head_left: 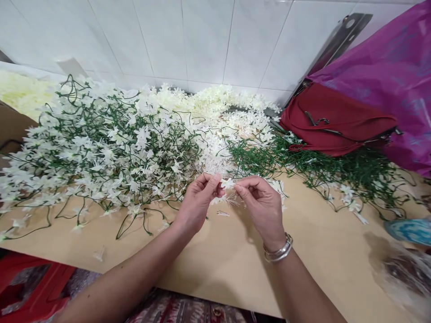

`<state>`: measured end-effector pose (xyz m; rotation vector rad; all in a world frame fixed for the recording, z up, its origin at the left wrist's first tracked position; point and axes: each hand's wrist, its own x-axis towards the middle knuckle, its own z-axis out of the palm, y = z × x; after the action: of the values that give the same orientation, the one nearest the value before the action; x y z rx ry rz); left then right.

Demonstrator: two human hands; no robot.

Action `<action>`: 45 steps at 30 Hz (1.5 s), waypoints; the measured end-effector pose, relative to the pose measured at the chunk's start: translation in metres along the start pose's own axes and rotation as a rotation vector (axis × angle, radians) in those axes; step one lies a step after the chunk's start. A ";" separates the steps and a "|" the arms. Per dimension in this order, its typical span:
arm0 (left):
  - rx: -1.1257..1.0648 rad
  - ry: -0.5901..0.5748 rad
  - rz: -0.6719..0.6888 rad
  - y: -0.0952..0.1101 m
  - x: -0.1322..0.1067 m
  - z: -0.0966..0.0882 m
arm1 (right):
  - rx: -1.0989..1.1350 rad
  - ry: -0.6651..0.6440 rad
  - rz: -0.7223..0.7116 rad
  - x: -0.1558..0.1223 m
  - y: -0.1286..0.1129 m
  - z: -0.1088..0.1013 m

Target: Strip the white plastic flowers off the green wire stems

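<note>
Over the middle of the table, a small white artificial flower (227,183) is held between my two hands. My left hand (201,195) pinches it from the left with thumb and forefinger. From the right, my right hand (261,202) pinches at its other side, a metal bangle on that wrist. Just behind my fingers lies a heap of loose white stamen pieces (215,157). To the left spreads a big pile of white flowers on green stems (111,148). Bare green stems (252,157) lie behind my right hand.
Loose pale petals (208,101) line the tiled wall. At the right are a red bag (336,119), a purple plastic bag (377,76), a blue patterned object (409,230) and a clear plastic bag (407,273). A red stool (37,287) stands below the table's left edge.
</note>
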<state>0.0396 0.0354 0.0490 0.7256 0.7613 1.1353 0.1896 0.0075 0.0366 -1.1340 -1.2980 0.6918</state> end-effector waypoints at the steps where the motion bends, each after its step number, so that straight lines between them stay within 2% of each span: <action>1: 0.041 -0.001 0.020 0.000 -0.001 0.000 | -0.004 -0.022 0.024 0.000 0.000 0.001; 6: 0.292 0.050 0.135 0.000 0.000 -0.001 | 0.013 -0.138 0.056 -0.001 -0.003 0.000; 12: 0.251 0.115 0.158 0.000 0.010 -0.011 | 0.113 -0.118 0.127 0.006 -0.007 -0.014; 19: 0.246 0.056 0.104 0.001 -0.001 -0.009 | 0.113 -0.065 0.144 0.009 -0.006 -0.017; 23: 0.211 0.071 0.071 0.003 -0.004 -0.006 | 0.082 -0.050 0.168 0.009 -0.008 -0.019; 26: 0.267 0.082 0.102 0.005 -0.006 -0.007 | 0.077 -0.075 0.158 0.010 -0.008 -0.019; 30: 0.433 -0.050 0.120 0.006 -0.011 -0.010 | 0.083 -0.089 0.168 0.010 -0.005 -0.019; 33: 0.665 -0.173 0.200 0.005 -0.015 -0.012 | 0.103 -0.106 0.185 0.010 -0.001 -0.021; 36: 0.837 -0.207 0.344 0.006 -0.015 -0.011 | 0.147 -0.144 0.222 0.009 0.003 -0.022; 45: 0.720 -0.081 0.456 0.002 -0.010 -0.007 | 0.165 -0.174 0.253 0.006 -0.003 -0.008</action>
<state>0.0300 0.0268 0.0480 1.6023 0.9736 1.2235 0.1982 0.0102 0.0422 -1.1321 -1.2266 1.0851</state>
